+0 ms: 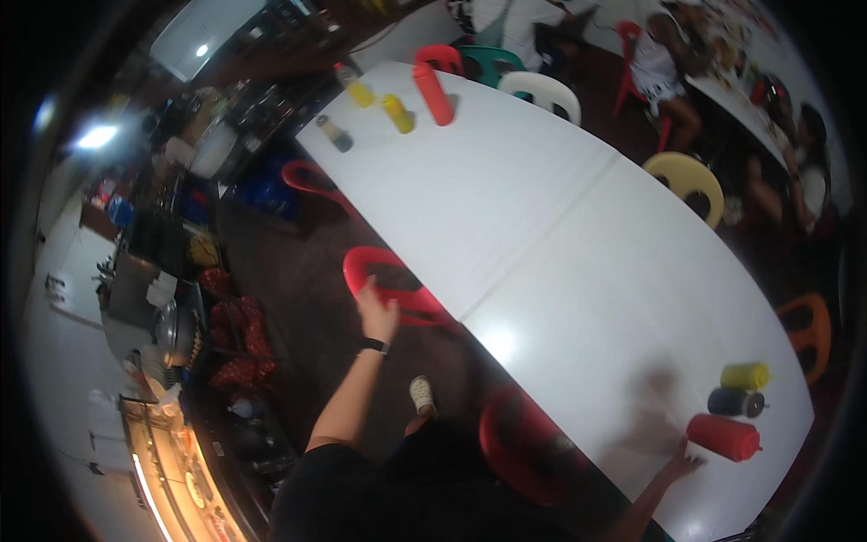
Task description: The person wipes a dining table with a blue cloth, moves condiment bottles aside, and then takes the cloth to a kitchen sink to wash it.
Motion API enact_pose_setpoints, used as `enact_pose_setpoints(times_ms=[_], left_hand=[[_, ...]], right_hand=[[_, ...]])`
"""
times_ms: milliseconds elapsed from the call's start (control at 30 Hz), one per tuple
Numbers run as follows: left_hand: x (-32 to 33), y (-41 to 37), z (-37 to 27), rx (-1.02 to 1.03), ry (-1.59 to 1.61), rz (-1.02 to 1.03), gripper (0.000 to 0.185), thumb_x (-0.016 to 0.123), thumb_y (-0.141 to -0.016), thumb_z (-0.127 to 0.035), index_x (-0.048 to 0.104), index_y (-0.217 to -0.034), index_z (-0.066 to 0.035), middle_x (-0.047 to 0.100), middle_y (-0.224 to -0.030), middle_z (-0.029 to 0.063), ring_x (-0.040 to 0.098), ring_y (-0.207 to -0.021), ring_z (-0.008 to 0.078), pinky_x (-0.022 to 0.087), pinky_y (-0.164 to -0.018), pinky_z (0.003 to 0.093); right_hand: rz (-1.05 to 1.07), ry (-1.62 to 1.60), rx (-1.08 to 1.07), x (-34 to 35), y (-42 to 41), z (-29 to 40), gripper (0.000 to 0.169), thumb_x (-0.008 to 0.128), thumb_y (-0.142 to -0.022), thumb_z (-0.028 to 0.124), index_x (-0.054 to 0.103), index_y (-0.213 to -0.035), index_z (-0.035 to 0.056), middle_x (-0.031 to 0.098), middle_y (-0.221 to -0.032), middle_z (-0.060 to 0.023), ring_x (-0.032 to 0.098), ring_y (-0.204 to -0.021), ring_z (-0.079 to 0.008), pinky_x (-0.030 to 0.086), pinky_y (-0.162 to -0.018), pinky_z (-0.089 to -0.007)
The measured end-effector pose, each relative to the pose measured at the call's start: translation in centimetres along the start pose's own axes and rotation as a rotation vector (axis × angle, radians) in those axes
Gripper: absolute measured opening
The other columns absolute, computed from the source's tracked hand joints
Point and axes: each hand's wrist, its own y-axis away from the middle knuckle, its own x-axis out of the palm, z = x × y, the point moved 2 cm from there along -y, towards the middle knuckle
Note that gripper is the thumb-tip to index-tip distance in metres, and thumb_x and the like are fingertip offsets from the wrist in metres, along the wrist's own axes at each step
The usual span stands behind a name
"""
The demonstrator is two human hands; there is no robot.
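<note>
My left hand (378,313), with a black band on its wrist, is at the backrest of a red plastic chair (421,303) and appears to grip its rim. That chair is against the near edge of a long white table (542,223). Over the table's right end, my right hand (679,466) has its fingers apart. Its fingertips are beside the base of a red squeeze bottle (722,437); whether they touch it I cannot tell. A dark-filled bottle (735,402) and a yellow squeeze bottle (744,376) stand just past the red one.
At the table's far end stand another red squeeze bottle (433,95), a yellow one (397,114) and two more bottles. Another red chair (518,447) is close before me. Red mesh sacks (240,332) lie by the counter at left. Seated people (667,61) occupy another table.
</note>
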Motion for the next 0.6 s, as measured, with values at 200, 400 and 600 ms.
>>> enact_pose_setpoints(times_ms=[200,400,600], left_hand=[[-6.1,-5.8,28.7,-0.479,0.098,0.063,0.098,0.077,-0.077,-0.019,0.014,-0.15,-0.001,0.022,-0.143,0.0285,0.04,-0.128,0.042,0.037,-0.107,0.0416],[-12.0,-8.4,35.7,-0.591,0.303,0.292,0.094,0.083,-0.074,-0.022,0.027,-0.147,-0.003,0.036,-0.13,0.0151,0.057,-0.095,0.0193,0.054,-0.08,0.0309],[-17.5,-28.5,38.0,-0.599,0.687,0.266,0.08,0.079,-0.078,-0.015,0.033,-0.145,-0.012,0.048,-0.131,0.0096,0.063,-0.089,0.0169,0.056,-0.061,0.0299]], right_hand=[[0.131,-0.243,-0.066,1.1,26.6,12.2,0.086,0.068,-0.079,-0.001,0.02,-0.151,0.0071,0.044,-0.127,-0.0198,0.058,-0.099,-0.03,0.06,-0.074,-0.0378],[0.726,-0.315,-0.109,18.3,49.7,25.4,0.093,0.068,-0.075,-0.002,0.02,-0.152,0.0203,0.038,-0.132,-0.0155,0.056,-0.099,-0.0292,0.057,-0.071,-0.0344],[1.239,0.099,-0.44,27.9,62.2,49.7,0.082,0.077,-0.078,0.016,0.033,-0.147,0.0104,0.046,-0.125,-0.0181,0.058,-0.069,-0.0185,0.052,-0.049,-0.0284]])
